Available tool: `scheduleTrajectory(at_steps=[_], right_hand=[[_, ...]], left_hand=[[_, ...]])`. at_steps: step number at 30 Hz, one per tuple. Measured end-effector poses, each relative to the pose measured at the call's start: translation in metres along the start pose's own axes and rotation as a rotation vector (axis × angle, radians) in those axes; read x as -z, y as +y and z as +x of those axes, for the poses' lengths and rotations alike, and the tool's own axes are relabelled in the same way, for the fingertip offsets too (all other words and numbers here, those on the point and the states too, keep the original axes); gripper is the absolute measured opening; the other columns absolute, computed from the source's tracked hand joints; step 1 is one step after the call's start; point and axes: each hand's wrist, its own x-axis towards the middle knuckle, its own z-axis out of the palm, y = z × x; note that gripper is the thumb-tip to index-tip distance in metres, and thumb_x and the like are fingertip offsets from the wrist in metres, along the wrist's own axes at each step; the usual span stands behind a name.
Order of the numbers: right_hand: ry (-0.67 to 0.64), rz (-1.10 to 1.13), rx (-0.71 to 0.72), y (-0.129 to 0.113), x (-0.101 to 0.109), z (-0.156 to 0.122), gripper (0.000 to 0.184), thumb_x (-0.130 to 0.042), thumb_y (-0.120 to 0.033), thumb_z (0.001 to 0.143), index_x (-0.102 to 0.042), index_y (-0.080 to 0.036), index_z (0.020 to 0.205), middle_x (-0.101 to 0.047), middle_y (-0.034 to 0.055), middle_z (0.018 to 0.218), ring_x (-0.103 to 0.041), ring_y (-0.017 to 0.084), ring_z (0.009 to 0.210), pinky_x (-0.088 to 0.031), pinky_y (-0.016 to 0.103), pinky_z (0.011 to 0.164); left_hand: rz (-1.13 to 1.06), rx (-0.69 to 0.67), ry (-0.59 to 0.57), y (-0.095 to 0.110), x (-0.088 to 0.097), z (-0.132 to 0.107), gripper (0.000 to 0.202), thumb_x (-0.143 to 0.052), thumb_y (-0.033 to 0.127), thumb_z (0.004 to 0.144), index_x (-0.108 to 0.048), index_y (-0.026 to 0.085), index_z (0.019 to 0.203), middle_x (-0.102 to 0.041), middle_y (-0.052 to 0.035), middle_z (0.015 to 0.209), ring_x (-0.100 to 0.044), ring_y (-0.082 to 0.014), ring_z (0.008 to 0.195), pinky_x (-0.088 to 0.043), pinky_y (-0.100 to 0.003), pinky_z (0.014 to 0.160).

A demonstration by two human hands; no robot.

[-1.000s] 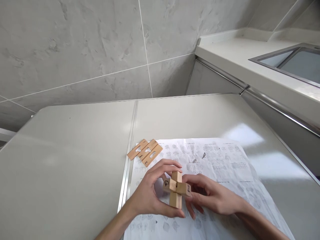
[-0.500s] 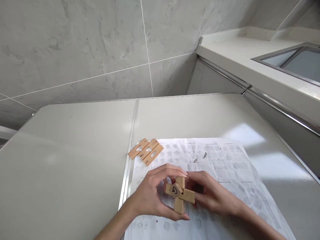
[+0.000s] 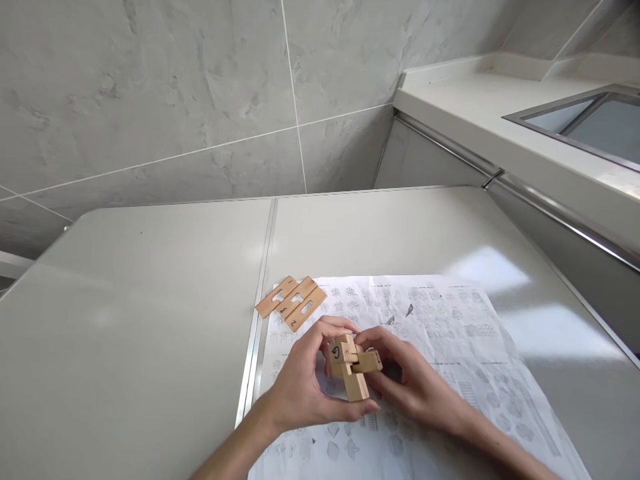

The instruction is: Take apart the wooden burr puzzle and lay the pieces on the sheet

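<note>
Between my two hands is a wooden burr puzzle [image 3: 353, 363], made of interlocked light wood blocks, with a black letter like a G on one block end. My left hand [image 3: 305, 377] curves round its left side, thumb under the lower block and fingers over the top. From the right, my right hand [image 3: 407, 377] grips it with fingertips at the top and the right-hand block. The puzzle is held above a printed sheet [image 3: 450, 400]. Its underside and some fingertips are hidden.
Beyond my left hand, three flat wooden pieces [image 3: 291, 303] with cut-outs and numbers lie overlapping at the sheet's corner. Small dark flecks sit on the paper. A metal seam [image 3: 257, 327] crosses the pale table [image 3: 150, 333]. A white counter [image 3: 480, 93] with a sink stands at right.
The puzzle has tilted and turned, so its lettered block now faces more to the left and its side shows more. Both hands have shifted slightly upward with it.
</note>
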Motion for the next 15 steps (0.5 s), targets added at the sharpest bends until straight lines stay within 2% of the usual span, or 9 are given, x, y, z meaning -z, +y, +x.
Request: scheduleTrajectory(at_steps=[4, 7, 10, 15], right_hand=[[-0.010, 0.015, 0.042, -0.0051, 0.0023, 0.0002, 0.026, -0.057, -0.028, 0.107, -0.052, -0.025, 0.132, -0.067, 0.0025, 0.092, -0.062, 0.017, 0.073, -0.047, 0.029, 0.060], [-0.020, 0.018, 0.029, -0.0043, 0.0035, -0.0002, 0.031, -0.060, -0.030, 0.107, -0.051, -0.027, 0.136, -0.068, 0.0023, 0.093, -0.063, 0.018, 0.074, -0.051, 0.031, 0.063], [0.000, -0.033, 0.003, -0.0013, 0.0052, -0.0002, 0.027, -0.061, -0.033, 0.107, -0.056, -0.026, 0.133, -0.068, 0.0018, 0.088, -0.062, 0.018, 0.071, -0.051, 0.032, 0.063], [0.144, -0.180, 0.030, 0.0002, 0.0089, 0.0020, 0.021, -0.064, -0.039, 0.107, -0.068, -0.023, 0.121, -0.065, -0.0001, 0.075, -0.058, 0.016, 0.062, -0.047, 0.030, 0.055]], left_hand=[[0.018, 0.029, 0.059, -0.0003, 0.0021, 0.0017, 0.069, -0.100, 0.043, 0.072, -0.058, 0.028, 0.124, -0.064, -0.0128, 0.135, -0.067, -0.0329, 0.122, -0.058, -0.043, 0.093], [0.050, 0.024, 0.102, -0.0008, 0.0031, 0.0033, 0.067, -0.099, 0.044, 0.073, -0.059, 0.027, 0.124, -0.065, -0.0117, 0.134, -0.065, -0.0333, 0.126, -0.055, -0.048, 0.103], [0.079, 0.019, 0.119, 0.0011, 0.0041, 0.0049, 0.065, -0.099, 0.044, 0.074, -0.061, 0.028, 0.124, -0.067, -0.0093, 0.132, -0.064, -0.0322, 0.127, -0.051, -0.049, 0.108], [0.152, 0.050, 0.145, 0.0091, 0.0051, 0.0066, 0.063, -0.097, 0.049, 0.076, -0.064, 0.029, 0.126, -0.070, -0.0064, 0.124, -0.067, -0.0300, 0.117, -0.052, -0.046, 0.103]])
